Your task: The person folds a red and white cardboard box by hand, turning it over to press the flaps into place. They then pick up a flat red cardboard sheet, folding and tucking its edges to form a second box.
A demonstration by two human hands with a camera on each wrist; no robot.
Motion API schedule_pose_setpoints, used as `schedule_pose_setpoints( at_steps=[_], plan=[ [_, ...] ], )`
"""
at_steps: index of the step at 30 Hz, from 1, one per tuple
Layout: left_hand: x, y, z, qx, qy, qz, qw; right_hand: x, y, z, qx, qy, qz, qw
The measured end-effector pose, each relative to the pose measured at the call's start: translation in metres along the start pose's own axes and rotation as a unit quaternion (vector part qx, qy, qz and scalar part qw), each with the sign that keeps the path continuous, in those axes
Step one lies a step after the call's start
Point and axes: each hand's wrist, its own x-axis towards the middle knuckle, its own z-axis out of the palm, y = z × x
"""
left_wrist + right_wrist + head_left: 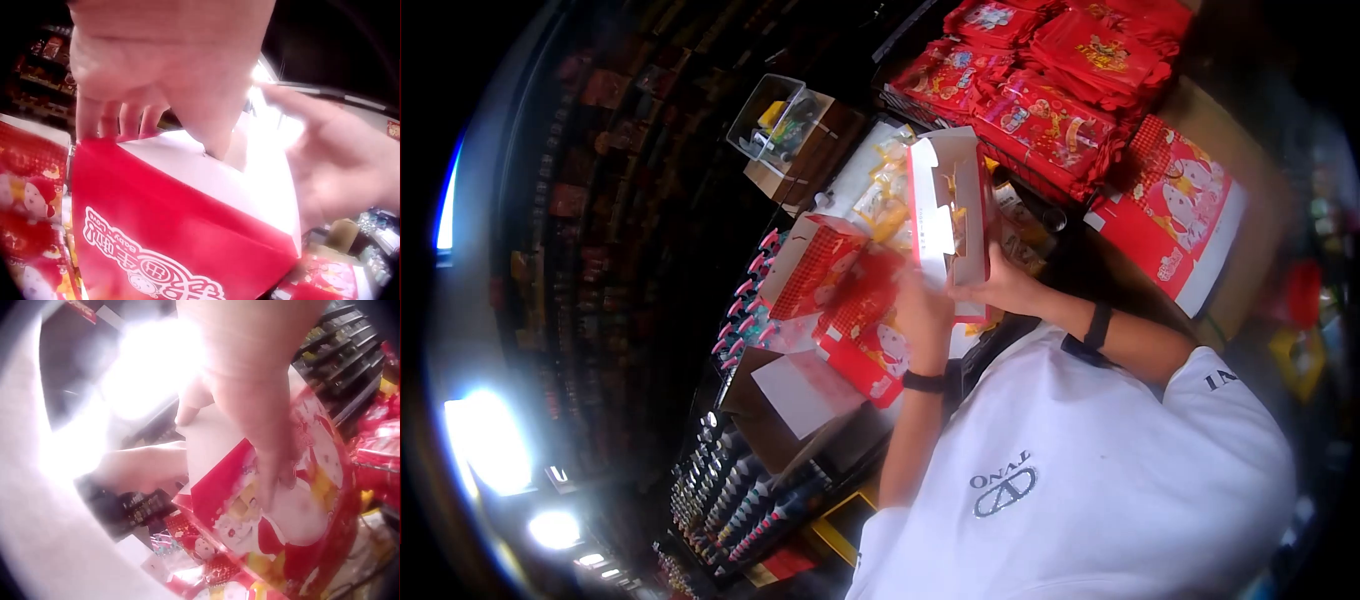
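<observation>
Both hands hold a red-and-white printed cardboard gift box [945,215] in front of the chest, its inside flaps showing white. My left hand [922,315] grips the box's near end; in the left wrist view that hand [162,69] has its thumb at the white inner flap and its fingers over the far edge. Around the other side, my right hand [1012,285] holds the box too. In the right wrist view, the fingers of the right hand [250,394] lie on the printed outer wall, with the thumb at the white flap.
Red printed boxes [865,320] and an open brown carton [765,385] stand to the left. Yellow-wrapped items [885,205] lie beyond the box. Red bags [1050,130] fill a wire basket at the back. A flat red printed box [1175,220] lies to the right.
</observation>
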Motion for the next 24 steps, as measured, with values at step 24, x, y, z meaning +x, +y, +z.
schedule_pose_setpoints(
  at_steps=[24],
  plan=[
    [-0.029,-0.068,0.047,-0.352,-0.077,-0.209,0.909,0.003,-0.018,-0.002,-0.209,-0.122,0.008,0.97]
  ],
)
